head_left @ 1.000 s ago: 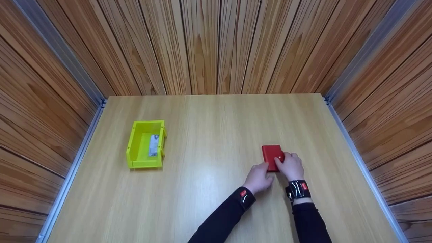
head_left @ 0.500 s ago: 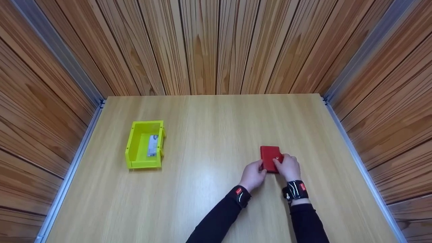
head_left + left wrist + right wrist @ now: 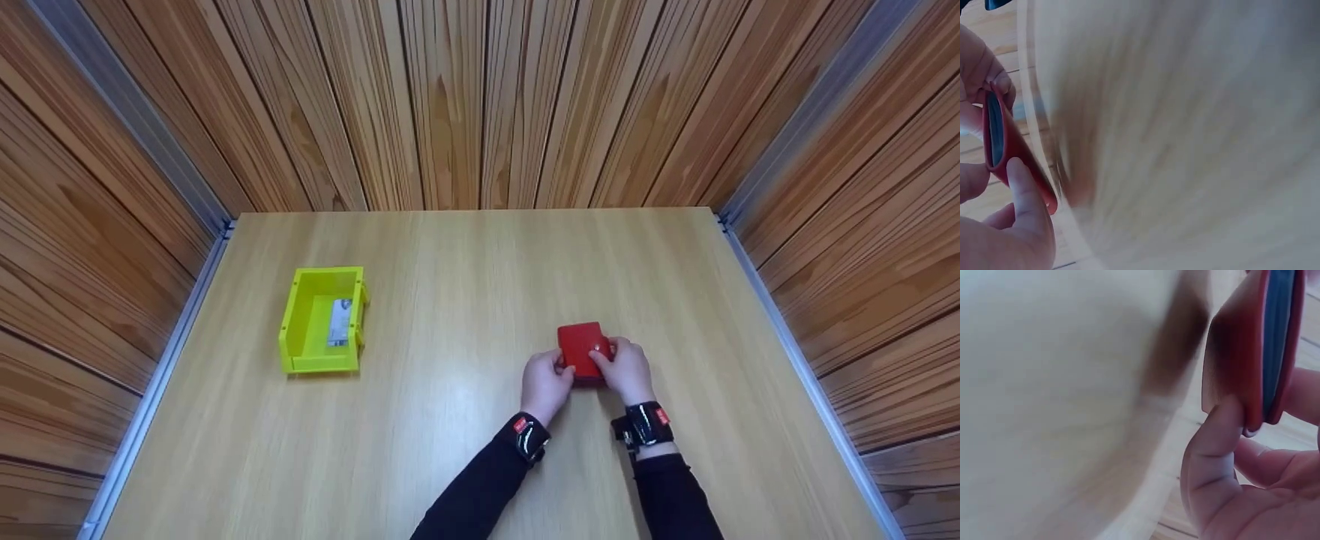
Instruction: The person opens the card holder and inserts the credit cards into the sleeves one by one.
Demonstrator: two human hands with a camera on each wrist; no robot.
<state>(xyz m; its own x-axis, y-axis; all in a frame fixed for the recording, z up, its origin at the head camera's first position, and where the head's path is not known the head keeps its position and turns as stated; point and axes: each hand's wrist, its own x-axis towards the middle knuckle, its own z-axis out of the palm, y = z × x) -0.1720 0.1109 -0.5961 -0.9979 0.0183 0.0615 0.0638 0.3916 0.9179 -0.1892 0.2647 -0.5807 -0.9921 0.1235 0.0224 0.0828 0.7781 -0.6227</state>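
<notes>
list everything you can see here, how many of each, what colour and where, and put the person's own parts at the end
Red case: one, red with a dark band along its edge, right of the table's middle, held between both hands.
Bin: one, yellow-green, open-topped, on the table's left side.
Label: one, white and grey, lying inside the bin.
Table: one, light wood.
Walls: brown wood planks on three sides.
Left hand: one, fingers gripping the case's left edge.
Right hand: one, fingers gripping the case's right edge.
Sleeves: two, black, with wrist bands.
</notes>
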